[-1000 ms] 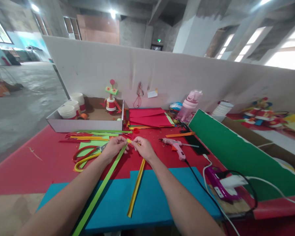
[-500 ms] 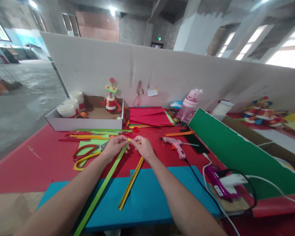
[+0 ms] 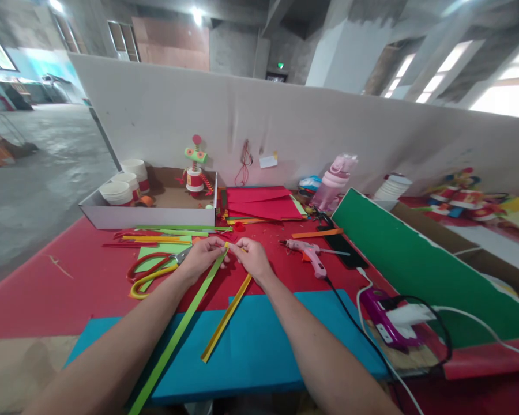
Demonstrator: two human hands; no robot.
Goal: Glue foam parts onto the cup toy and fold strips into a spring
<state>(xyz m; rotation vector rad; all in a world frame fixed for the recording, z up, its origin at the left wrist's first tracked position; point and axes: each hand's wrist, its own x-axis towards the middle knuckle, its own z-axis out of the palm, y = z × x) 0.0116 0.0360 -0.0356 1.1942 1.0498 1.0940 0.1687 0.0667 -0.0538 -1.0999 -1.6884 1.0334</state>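
My left hand (image 3: 204, 257) pinches the upper end of a long green paper strip (image 3: 182, 328), which hangs down across the near edge. Close beside it, my right hand (image 3: 251, 257) is closed on a yellow paper strip (image 3: 227, 319) that slants down toward me. The two strips meet between my fingertips, where a small yellow end shows on top; how they join is hidden. Scissors (image 3: 153, 271) with red and yellow handles lie left of my left hand. A pink glue gun (image 3: 308, 255) rests right of my right hand.
Blue paper (image 3: 268, 340) covers the near edge. Behind are loose paper strips (image 3: 155, 239), red sheets (image 3: 259, 203), and a box (image 3: 147, 218) with paper cups (image 3: 116, 193) and a cup robot figure (image 3: 194, 178). A phone (image 3: 350, 253), power strip (image 3: 387, 323) and green board (image 3: 415, 265) stand right.
The lower end of the yellow strip has swung slightly to the left. Both hands stay almost where they were, still pinching the strips.
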